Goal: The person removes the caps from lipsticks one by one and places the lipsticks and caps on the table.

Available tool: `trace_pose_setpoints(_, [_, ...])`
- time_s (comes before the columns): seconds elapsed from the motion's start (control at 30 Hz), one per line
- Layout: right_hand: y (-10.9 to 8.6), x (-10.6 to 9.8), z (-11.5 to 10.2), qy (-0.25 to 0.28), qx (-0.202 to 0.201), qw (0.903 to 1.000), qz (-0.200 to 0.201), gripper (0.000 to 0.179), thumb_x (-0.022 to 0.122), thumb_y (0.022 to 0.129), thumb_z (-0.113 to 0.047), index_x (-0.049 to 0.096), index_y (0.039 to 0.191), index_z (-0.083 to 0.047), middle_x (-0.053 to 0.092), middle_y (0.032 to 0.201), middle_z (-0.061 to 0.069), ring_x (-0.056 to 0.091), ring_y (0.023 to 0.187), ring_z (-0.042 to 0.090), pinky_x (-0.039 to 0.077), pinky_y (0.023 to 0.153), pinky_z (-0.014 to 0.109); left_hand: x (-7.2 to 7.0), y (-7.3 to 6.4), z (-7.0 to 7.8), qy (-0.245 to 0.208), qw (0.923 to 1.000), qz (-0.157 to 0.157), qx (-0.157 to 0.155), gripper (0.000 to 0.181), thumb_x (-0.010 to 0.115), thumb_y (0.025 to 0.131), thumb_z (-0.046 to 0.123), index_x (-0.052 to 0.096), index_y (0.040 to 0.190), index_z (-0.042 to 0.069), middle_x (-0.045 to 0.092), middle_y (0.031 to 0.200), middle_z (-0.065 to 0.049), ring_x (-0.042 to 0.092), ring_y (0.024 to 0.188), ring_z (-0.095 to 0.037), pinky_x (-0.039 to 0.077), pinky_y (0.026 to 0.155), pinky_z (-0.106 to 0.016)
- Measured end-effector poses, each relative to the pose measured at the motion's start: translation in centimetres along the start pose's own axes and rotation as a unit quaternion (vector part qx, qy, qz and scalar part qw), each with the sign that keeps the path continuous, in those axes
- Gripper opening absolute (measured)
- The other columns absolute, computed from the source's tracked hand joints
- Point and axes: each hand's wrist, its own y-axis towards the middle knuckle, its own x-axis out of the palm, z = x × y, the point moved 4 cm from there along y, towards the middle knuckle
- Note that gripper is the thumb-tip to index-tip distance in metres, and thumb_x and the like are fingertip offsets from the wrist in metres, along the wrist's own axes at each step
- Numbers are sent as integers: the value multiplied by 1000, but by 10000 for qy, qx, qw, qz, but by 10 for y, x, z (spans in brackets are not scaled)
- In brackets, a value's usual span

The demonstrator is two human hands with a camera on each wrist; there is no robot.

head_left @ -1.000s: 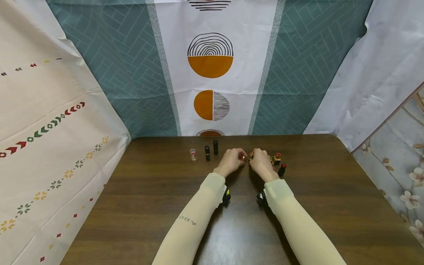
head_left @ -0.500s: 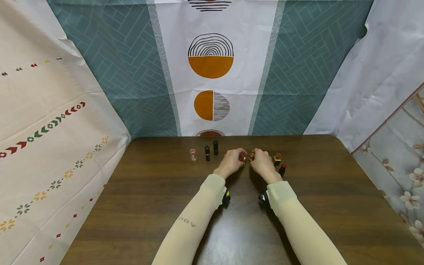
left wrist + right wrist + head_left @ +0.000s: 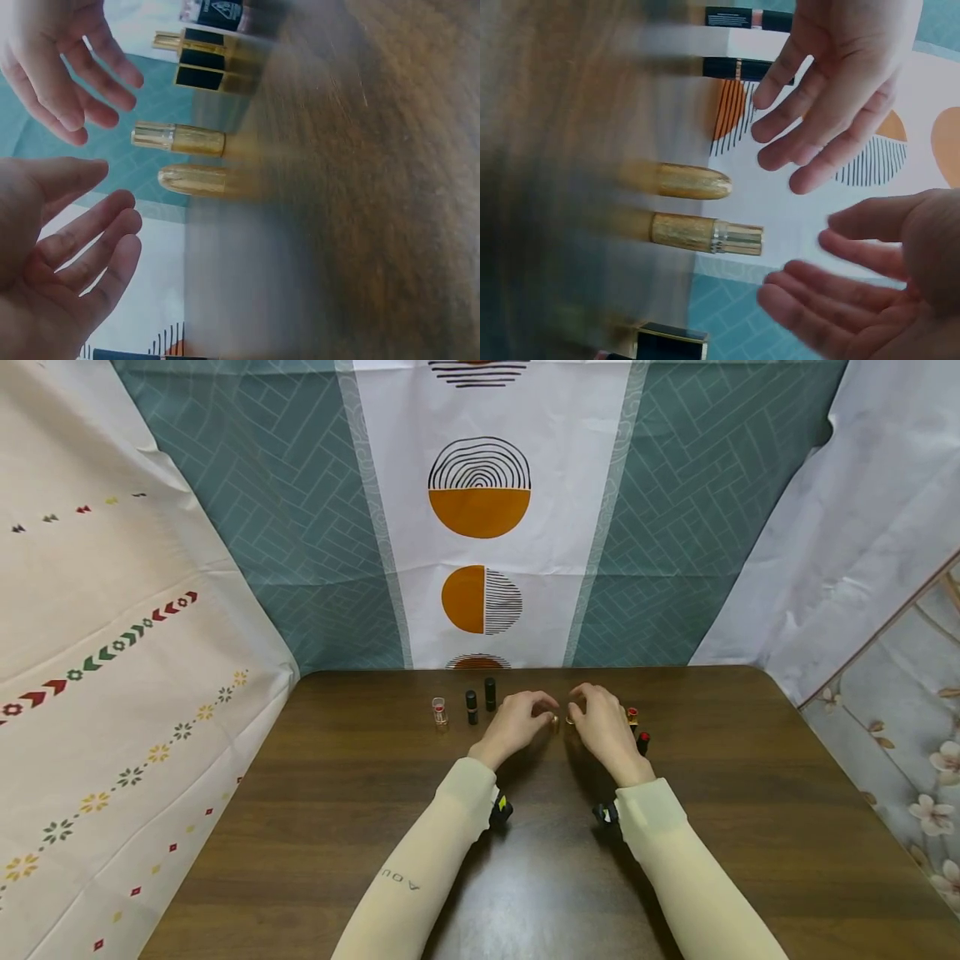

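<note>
A gold bullet-shaped lipstick cap (image 3: 694,181) and an uncapped gold lipstick tube (image 3: 707,234) stand upright on the table, close together with a narrow gap. My left hand (image 3: 517,720) hovers beside the cap, holding nothing, its fingers loosely bent. On the other side, my right hand (image 3: 603,727) is next to the tube, also holding nothing, with relaxed, spread fingers. Both wrist views show space between the fingertips and the gold pieces. In the left wrist view, a bright inner sleeve tops the lipstick tube (image 3: 178,139) beside the rounded cap (image 3: 193,181).
Left of the hands stand a clear-topped lipstick (image 3: 439,712) and two black lipsticks, one nearer (image 3: 472,707) and one farther (image 3: 490,694). Right of them are a black-and-gold square lipstick (image 3: 201,58) and a black lipstick with a red top (image 3: 643,743). Patterned cloth (image 3: 330,527) hangs behind the table.
Earlier, each hand pinched one gold piece. Now the fingers have opened and let go, leaving cap and tube standing, and the hands have drawn slightly apart.
</note>
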Motion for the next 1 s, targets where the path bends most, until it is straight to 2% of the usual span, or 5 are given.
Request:
trace_pose_setpoints(0.17, [-6,7,-5,545,-595,9958,426,22,60,103,-3,68,123,-1,67,114,17,65,96,32,55,79,48,-5,-12,-1,-65,10000,-22,4,19,65,105,14,75,120,11,73,116,-3,68,104,-19,56,91,-34])
trace_pose_setpoints(0.33, [-9,16,-11,1260,-999,9865,315,22,61,101,2,69,122,-3,67,114,13,65,103,30,55,88,52,-13,-22,-5,-120,9998,132,25,21,64,105,14,74,123,11,73,119,-4,68,105,-20,56,92,-36])
trace_pose_setpoints(0.57, [-11,29,-13,1926,-829,9778,-16,22,62,101,2,70,120,-4,69,118,13,66,108,33,53,93,55,-24,-31,-12,-283,9986,457,24,20,65,105,14,75,122,12,73,118,-3,68,107,-19,55,95,-35])
trace_pose_setpoints(0.77, [-12,39,-13,2199,-673,9729,-233,23,63,101,2,69,122,-3,70,120,15,66,111,33,51,98,55,-30,-38,-14,-316,9975,630,-6,18,65,105,13,75,119,11,73,117,-4,68,108,-19,55,96,-36])
trace_pose_setpoints(1.0, [-13,47,-16,2515,-640,9647,-454,24,62,101,4,68,124,-1,69,123,23,65,115,38,42,109,61,-42,-45,-14,-402,9946,953,-13,17,66,104,11,76,117,12,73,115,-3,67,108,-21,55,97,-39])
